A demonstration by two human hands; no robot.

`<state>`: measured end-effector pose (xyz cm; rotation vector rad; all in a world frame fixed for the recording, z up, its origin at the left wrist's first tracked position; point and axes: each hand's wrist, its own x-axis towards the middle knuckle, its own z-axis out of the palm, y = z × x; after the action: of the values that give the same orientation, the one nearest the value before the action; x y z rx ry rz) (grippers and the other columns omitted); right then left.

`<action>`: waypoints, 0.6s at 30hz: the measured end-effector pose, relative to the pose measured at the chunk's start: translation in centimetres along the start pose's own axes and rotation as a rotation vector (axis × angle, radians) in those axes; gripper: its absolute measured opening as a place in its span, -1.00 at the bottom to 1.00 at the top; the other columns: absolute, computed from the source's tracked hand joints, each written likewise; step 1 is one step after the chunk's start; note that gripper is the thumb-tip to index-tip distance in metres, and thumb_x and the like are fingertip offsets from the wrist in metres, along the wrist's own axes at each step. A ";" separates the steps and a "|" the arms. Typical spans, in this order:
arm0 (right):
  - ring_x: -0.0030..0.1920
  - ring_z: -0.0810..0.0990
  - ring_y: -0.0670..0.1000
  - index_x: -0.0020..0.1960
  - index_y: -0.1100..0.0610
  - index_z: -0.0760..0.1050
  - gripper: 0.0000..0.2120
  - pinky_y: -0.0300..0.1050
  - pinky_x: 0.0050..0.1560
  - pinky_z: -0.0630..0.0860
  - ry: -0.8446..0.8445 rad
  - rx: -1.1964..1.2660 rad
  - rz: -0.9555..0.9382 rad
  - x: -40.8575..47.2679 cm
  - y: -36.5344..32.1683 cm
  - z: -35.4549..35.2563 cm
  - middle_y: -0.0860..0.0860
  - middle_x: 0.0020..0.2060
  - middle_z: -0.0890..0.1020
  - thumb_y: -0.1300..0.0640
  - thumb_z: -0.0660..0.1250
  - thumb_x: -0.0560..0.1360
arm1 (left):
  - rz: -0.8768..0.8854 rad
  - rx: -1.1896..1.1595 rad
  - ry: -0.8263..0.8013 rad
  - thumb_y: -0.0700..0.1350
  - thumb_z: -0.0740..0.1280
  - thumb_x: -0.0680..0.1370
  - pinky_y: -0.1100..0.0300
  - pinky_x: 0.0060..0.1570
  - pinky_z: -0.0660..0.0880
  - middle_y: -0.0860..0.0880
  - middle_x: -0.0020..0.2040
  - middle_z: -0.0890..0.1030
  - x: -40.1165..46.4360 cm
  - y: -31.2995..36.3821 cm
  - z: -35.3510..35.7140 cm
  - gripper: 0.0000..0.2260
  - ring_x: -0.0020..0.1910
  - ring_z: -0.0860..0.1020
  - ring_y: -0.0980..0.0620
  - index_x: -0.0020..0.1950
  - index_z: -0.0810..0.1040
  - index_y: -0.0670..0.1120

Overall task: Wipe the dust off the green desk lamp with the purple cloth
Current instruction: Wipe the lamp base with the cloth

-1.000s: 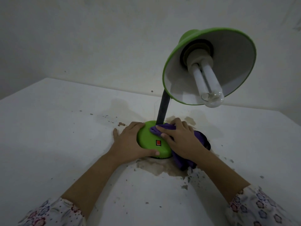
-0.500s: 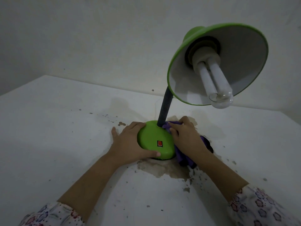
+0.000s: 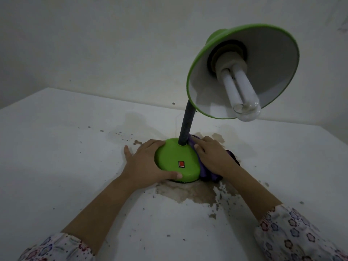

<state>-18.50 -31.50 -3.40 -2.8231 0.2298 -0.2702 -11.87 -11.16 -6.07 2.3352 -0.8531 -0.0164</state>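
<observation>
The green lamp (image 3: 177,161) sits on a stained white table (image 3: 56,147). The left hand (image 3: 145,162) wraps its fingers and thumb round the base's left edge, while the right hand (image 3: 212,157) presses the purple cloth (image 3: 202,170) flat-fingered against the right side by the neck.

- White table (image 3: 56,166), stained brown and speckled with dark flecks around the green desk lamp (image 3: 177,161).
- Lamp base set on table near the wall.
- Purple cloth (image 3: 207,175) bunched just right of the base.
</observation>
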 end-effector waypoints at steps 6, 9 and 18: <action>0.21 0.34 0.15 0.52 0.11 0.01 -0.52 -0.03 0.21 0.25 -0.021 -0.220 0.066 -4.8 -1.4 0.2 0.17 0.32 0.37 0.03 -0.06 0.64 | 0.005 0.012 0.019 0.54 0.27 0.03 -0.28 0.39 -0.23 0.23 0.37 0.29 -0.1 -0.1 0.0 0.01 0.36 0.27 0.16 0.42 0.24 0.15; 0.31 0.28 0.18 0.53 0.18 -0.14 -0.46 0.03 0.34 0.21 -0.081 -0.365 0.120 -6.6 -2.7 0.8 0.18 0.41 0.28 0.01 -0.10 0.63 | 0.009 0.012 0.013 0.56 0.25 0.01 -0.28 0.38 -0.23 0.21 0.37 0.30 0.0 -0.1 0.0 0.04 0.36 0.28 0.14 0.42 0.25 0.14; 0.26 0.36 0.19 0.52 0.20 -0.11 -0.30 0.01 0.18 0.34 -0.114 -0.429 -0.018 -10.2 -4.5 1.4 0.22 0.29 0.37 0.07 0.19 0.54 | 0.031 0.016 0.028 0.56 0.24 0.01 -0.31 0.38 -0.19 0.21 0.34 0.33 0.0 -0.1 0.0 0.03 0.33 0.31 0.13 0.41 0.28 0.13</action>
<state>-27.48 -24.99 -5.03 -3.2525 0.2640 -0.0677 -11.81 -11.11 -6.14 2.3308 -0.8788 0.0366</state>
